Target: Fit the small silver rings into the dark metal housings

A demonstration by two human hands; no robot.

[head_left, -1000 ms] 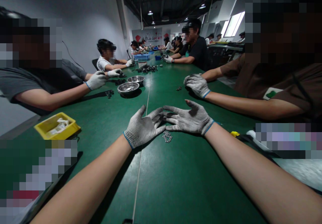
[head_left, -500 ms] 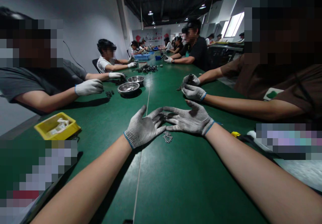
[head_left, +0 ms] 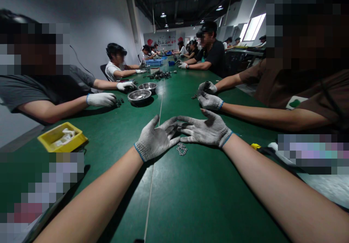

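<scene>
Left grip (head_left: 155, 139) and right grip (head_left: 207, 129) are spread and empty beside small metal rings (head_left: 181, 148), which, if loose, a careless fingertip sweep could scatter across the green desk (head_left: 207, 195).

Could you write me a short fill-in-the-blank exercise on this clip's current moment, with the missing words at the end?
1. The gloves on the left hand and right hand have ____ edging at the wrists.
2. The cluster of small metal pieces near the hands rests on a ____ tabletop.
3. The plastic bin on the left side of the picture is ____.
4. The number of metal bowls standing beyond the hands is ____.

Missing words: blue; green; yellow; two.
</scene>
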